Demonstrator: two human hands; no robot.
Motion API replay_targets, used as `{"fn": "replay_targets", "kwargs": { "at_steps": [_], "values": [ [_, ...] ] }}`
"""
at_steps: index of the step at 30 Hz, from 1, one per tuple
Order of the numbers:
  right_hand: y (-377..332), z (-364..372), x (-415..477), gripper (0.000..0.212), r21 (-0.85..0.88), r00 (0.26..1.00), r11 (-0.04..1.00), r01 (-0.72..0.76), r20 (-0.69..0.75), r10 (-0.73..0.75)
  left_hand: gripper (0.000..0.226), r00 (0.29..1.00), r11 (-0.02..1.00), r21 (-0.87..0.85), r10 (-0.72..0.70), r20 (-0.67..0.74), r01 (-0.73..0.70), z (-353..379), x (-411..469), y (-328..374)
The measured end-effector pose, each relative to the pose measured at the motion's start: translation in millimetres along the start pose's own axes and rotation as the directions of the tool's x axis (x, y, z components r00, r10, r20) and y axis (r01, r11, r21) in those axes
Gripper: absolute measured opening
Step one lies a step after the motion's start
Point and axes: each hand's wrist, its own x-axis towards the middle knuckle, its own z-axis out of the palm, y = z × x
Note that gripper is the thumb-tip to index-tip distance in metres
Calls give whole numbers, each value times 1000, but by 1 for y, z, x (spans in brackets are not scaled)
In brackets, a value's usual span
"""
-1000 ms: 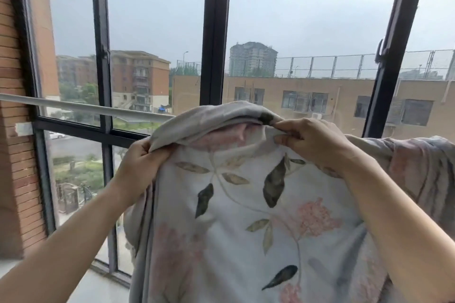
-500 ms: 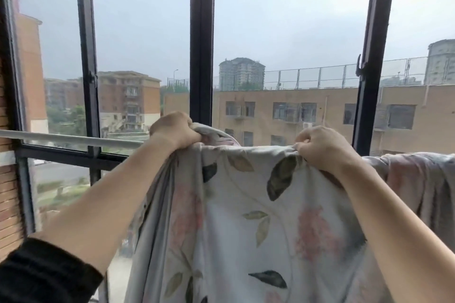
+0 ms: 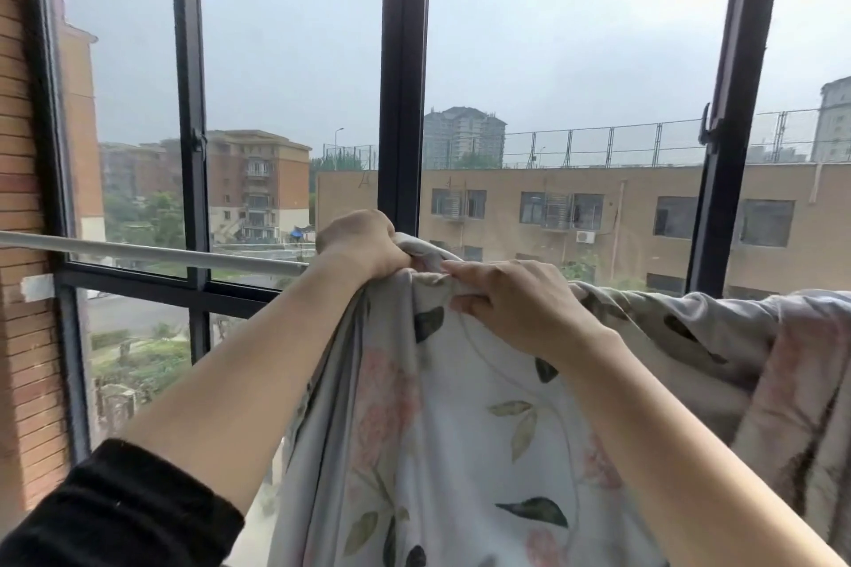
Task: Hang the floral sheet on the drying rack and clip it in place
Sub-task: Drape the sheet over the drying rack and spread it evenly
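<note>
One big window (image 3: pixel 404 74) with dark bars stood by a brick wall (image 3: pixel 18 336). One floral sheet (image 3: pixel 460 451) hung over one white rack pole (image 3: pixel 152 252). My two hands held its top edge. My left hand (image 3: pixel 364 244) gripped it and my right hand (image 3: pixel 511 304) pinched it. They were closer together than before.

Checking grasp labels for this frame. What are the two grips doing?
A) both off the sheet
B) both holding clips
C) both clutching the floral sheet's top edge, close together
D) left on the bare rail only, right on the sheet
C: the left grip and right grip both curl round the bunched top edge of the floral sheet, almost touching, beside the bare drying rail; no clip shows.
</note>
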Motion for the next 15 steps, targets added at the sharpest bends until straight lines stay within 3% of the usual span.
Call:
{"fn": "replay_targets", "kwargs": {
  "at_steps": [3, 6, 9, 12, 15],
  "values": [
    [5, 2, 7, 48, -65, 999, 998, 27, 33, -24, 31, 999, 995, -104, -1, -42, -3, -4, -7, -10],
    [7, 0, 12, 48, -30, 997, 999, 22, 80, -19, 40, 998, 937, -350, -30, -52, 10, -9, -25, -24],
    [7, -2, 13, 49, 4, 994, 1000, 15, 108, -15, 69, 983, 829, -558, -66, -173, -43, -2, -59, -45],
    [6, -2, 15, 49, 25, 994, 1000, 11, 110, -14, 77, 937, 779, -618, -128, -324, -107, 14, -100, -68],
    [4, -2, 16, 49, 28, 994, 1000, 13, 113, -16, 83, 953, 735, -677, -168, -250, -48, 38, -126, -92]
  ]
}}
